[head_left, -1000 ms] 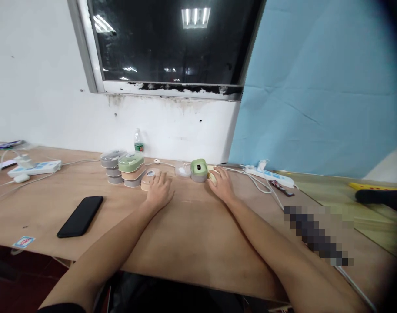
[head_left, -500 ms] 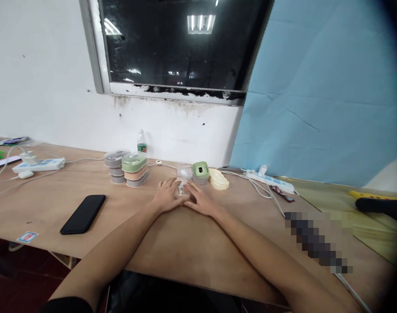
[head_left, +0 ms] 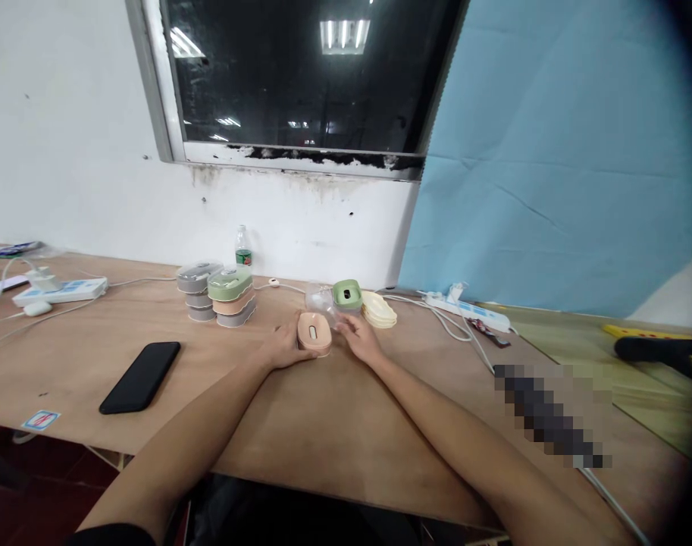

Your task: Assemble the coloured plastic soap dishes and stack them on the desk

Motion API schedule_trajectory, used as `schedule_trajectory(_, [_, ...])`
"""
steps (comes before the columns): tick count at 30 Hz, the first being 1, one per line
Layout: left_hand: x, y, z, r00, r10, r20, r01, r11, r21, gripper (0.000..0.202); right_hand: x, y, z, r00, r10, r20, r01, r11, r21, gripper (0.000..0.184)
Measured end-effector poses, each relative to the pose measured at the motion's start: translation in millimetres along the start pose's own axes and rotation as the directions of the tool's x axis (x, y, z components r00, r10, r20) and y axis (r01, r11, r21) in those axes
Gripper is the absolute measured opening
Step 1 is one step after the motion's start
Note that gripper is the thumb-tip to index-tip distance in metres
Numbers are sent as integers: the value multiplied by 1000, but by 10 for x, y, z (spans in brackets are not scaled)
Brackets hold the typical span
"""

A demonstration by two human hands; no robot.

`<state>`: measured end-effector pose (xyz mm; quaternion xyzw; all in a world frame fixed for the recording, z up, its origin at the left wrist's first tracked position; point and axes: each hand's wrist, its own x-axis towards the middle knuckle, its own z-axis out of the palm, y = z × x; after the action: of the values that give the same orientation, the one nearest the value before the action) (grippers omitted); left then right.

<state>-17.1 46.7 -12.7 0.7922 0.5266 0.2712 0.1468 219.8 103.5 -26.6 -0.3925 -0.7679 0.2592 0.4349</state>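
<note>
My left hand (head_left: 281, 347) is curled against the left side of a small pink oval box (head_left: 314, 334) that stands on the wooden table (head_left: 323, 425). My right hand (head_left: 361, 339) pinches a clear plastic lid (head_left: 320, 301) lifted just above and behind the pink box. A green box (head_left: 346, 295) sits right behind the hands, with a stack of pale yellow lids (head_left: 379, 309) to its right.
Stacked grey, green and pink boxes (head_left: 220, 293) stand left of the hands, a small bottle (head_left: 242, 249) behind them. A black phone (head_left: 140, 376) lies at the front left. Power strips and cables lie at the far left (head_left: 61, 290) and right (head_left: 469, 309).
Both hands came together from the far boxes to the middle. The pink box now stands between them, and the right hand has lifted the clear lid away from it.
</note>
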Motion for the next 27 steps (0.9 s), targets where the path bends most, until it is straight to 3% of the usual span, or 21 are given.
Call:
schedule_trajectory(4, [-7,28,-28,999,16,39,-20,992,123,85,-8,-7,-135,989,47,-137,-67,987,-145,35])
schedule_trajectory(8, [-2,30,-55,998,-51,-36,57,980,192,61,-16,64,-245,989,92,-115,-115,971,-208,32])
schedule_trajectory(12, [32,-29,-88,963,-191,-191,228,955,190,54,12,94,-175,956,288,-65,-286,958,27,30])
schedule_trajectory(15, [63,-106,-120,937,-271,-222,309,937,160,45,65,-5,-30,905,414,-100,-374,885,277,30])
schedule_trajectory(18, [89,-172,-141,911,-332,-247,373,916,145,43,167,-161,138,859,495,-132,-379,787,486,27])
schedule_trajectory(24, [106,-205,-118,908,-338,-248,376,918,127,45,533,-294,505,775,621,120,-489,468,736,27])
schedule_trajectory(27, [99,-192,-108,916,-319,-244,356,927,123,44,651,-255,680,772,620,143,-480,421,769,31])
